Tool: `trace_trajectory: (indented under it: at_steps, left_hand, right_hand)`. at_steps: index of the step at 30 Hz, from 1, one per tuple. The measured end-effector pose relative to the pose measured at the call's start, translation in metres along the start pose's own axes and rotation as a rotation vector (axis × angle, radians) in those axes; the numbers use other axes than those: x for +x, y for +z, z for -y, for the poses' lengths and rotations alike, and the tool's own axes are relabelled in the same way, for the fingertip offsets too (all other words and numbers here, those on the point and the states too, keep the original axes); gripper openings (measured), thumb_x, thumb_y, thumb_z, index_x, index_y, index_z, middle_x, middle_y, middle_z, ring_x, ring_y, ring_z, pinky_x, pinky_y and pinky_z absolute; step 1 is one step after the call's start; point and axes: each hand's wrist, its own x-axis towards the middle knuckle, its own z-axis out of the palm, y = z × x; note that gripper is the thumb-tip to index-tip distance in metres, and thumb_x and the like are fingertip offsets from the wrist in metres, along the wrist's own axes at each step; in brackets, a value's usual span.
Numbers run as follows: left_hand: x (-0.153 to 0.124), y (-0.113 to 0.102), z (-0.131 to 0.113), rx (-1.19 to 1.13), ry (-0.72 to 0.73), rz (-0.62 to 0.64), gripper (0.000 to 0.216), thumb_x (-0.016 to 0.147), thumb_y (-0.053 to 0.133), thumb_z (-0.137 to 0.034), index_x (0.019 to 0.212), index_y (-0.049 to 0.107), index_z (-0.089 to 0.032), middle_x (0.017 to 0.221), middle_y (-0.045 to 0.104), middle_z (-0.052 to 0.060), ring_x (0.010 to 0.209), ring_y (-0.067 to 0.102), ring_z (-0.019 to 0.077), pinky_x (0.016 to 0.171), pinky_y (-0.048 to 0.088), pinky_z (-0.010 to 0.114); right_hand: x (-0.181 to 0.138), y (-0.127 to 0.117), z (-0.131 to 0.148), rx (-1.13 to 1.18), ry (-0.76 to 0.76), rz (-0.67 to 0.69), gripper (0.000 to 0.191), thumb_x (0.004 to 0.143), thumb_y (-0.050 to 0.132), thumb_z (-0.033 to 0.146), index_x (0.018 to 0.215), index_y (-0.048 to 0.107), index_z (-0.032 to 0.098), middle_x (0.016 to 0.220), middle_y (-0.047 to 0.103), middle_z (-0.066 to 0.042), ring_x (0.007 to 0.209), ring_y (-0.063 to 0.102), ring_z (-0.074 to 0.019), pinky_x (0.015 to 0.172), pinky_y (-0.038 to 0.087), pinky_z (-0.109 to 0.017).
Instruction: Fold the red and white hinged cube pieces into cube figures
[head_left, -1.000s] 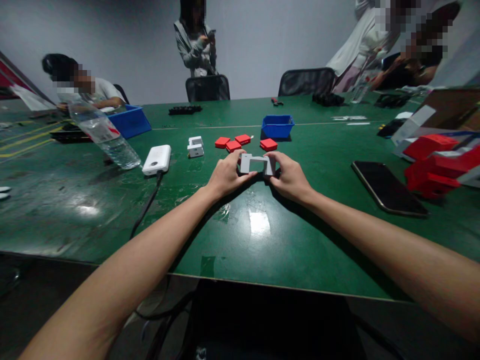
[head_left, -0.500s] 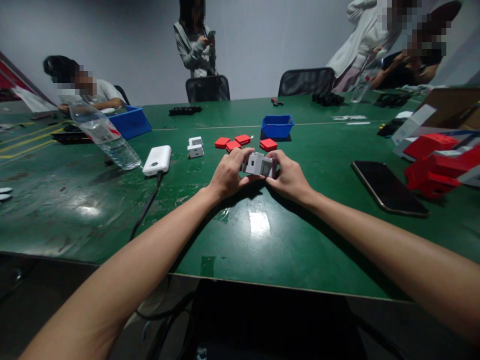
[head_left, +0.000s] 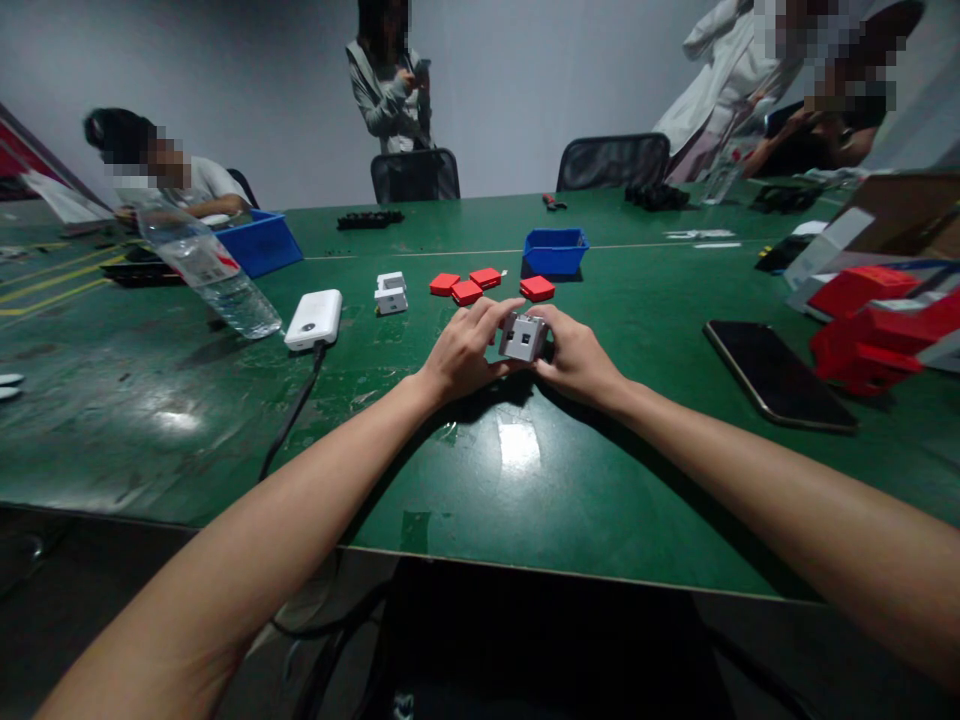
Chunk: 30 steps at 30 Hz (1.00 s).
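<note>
A small light-grey plastic block (head_left: 523, 338) with two dark square holes is held just above the green table (head_left: 480, 480). My right hand (head_left: 574, 355) grips it from the right, thumb low and index finger at the top. On the other side my left hand (head_left: 461, 350) curls round it, with the index finger at the upper edge and the thumb underneath. Part of the block is hidden by the fingers. Behind the hands lie several red blocks (head_left: 466, 292). A notched white plastic block (head_left: 391, 294) stands farther left.
A blue bin (head_left: 556, 252) stands beyond the red blocks. To the left are a white power bank (head_left: 313, 320) with a cable and a tilted water bottle (head_left: 214, 275). A phone (head_left: 776, 376) and red parts (head_left: 870, 340) lie at right. Other people are around the table.
The grey block has been turned in my hands, so a face with two square holes now points at me. My left fingers have shifted over its top. The things on the table have not moved.
</note>
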Motion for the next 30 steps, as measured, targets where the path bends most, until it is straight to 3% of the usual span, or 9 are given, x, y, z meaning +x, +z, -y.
trace_trajectory:
  at_steps: [9, 30]
  left_hand:
    - [-0.0005, -0.001, -0.0006, -0.023, 0.006, 0.016, 0.055, 0.083, 0.069, -0.052, 0.121, 0.051, -0.017, 0.104, 0.062, 0.008, 0.081, 0.057, 0.0182, 0.077, 0.047, 0.032]
    - [-0.0003, -0.0028, -0.0037, -0.075, 0.032, 0.083, 0.067, 0.071, 0.075, -0.064, 0.117, 0.056, -0.02, 0.113, 0.057, 0.012, 0.099, 0.06, 0.0246, 0.083, 0.054, 0.04]
  right_hand:
    - [0.0001, 0.0007, 0.001, 0.041, -0.053, 0.003, 0.044, 0.07, 0.064, 0.021, 0.112, 0.052, 0.019, 0.108, 0.066, -0.012, 0.095, 0.064, -0.028, 0.085, 0.05, -0.041]
    - [-0.0013, -0.0006, 0.0032, 0.047, -0.08, 0.019, 0.046, 0.07, 0.065, 0.019, 0.116, 0.055, 0.02, 0.111, 0.065, -0.012, 0.101, 0.063, -0.0282, 0.09, 0.049, -0.042]
